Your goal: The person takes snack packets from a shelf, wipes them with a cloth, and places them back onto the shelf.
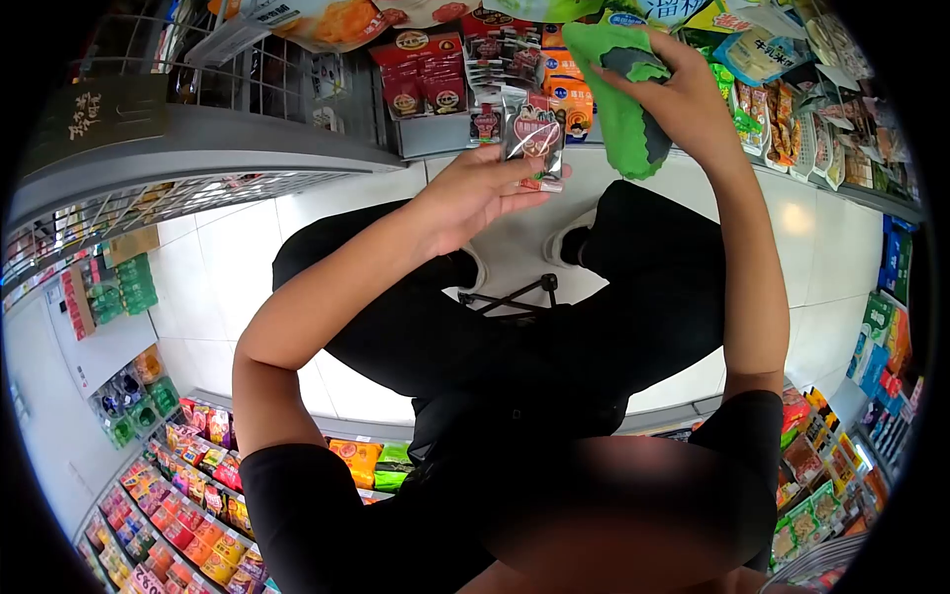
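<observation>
At the upper centre, the left hand [473, 201] is clamped on a shiny packet [532, 129], thumb across it, apparently to keep its printed front facing up. Just right, the right hand [690, 99] grips a green cloth [626, 134], perhaps leaving its lower end loose. The cloth hides some fingertips; the packet's small lettering is unreadable.

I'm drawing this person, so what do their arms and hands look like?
The left hand and right hand are bare, with no gloves or watch to be seen. The forearms are bare too. The sleeves are short and black, with no markings showing.
</observation>
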Tool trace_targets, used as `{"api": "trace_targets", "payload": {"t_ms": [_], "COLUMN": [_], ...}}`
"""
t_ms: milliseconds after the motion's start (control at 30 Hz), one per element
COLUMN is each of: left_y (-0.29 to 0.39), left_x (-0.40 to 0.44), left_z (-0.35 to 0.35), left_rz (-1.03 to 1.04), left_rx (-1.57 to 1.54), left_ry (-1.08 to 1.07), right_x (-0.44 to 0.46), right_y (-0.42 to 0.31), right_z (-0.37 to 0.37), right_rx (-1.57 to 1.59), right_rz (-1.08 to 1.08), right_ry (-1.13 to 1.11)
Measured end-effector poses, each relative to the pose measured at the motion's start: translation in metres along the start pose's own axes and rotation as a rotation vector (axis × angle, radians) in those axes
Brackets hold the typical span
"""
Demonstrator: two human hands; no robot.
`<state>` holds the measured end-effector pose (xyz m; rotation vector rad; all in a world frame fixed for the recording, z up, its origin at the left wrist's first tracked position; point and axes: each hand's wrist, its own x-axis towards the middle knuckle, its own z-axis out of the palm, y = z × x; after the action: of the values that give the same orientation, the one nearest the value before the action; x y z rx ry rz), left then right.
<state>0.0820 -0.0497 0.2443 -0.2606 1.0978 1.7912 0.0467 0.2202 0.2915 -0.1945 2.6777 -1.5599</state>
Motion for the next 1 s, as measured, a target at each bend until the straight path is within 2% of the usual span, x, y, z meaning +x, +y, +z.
{"api": "trace_targets", "payload": {"t_ms": [67,267,367,633,767,867,1000], "left_y": [0.005,0.003,0.004,0.007,0.006,0.004,0.002], "left_x": [-0.003,-0.007,-0.005,-0.01,-0.01,-0.006,-0.007], "left_z": [0.004,0.008,0.008,0.009,0.011,0.01,0.009], "left_rz": [0.007,0.114,0.134,0.176,0.169,0.163,0.187], "left_rx": [-0.021,0.0,-0.035,0.055,-0.066,-0.141,-0.164], "left_ry": [-0.017,-0.063,-0.076,-0.055,-0.06,-0.054,-0.107], "right_x": [-0.002,-0.002,-0.001,-0.01,-0.007,-0.011,-0.011], "right_y": [0.0,-0.002,-0.016,-0.036,-0.028,-0.027,-0.027], "right_z": [0.001,0.002,0.0,0.013,0.008,0.015,0.02], "right_rx": [-0.118,-0.156,-0.292,-0.318,-0.376,-0.258,-0.317], "right_rz": [-0.083,-0.244,-0.379,-0.366,-0.362,-0.27,-0.374], "right_ry": [0.053,0.036,-0.037,-0.109,-0.091,-0.072,-0.143]}}
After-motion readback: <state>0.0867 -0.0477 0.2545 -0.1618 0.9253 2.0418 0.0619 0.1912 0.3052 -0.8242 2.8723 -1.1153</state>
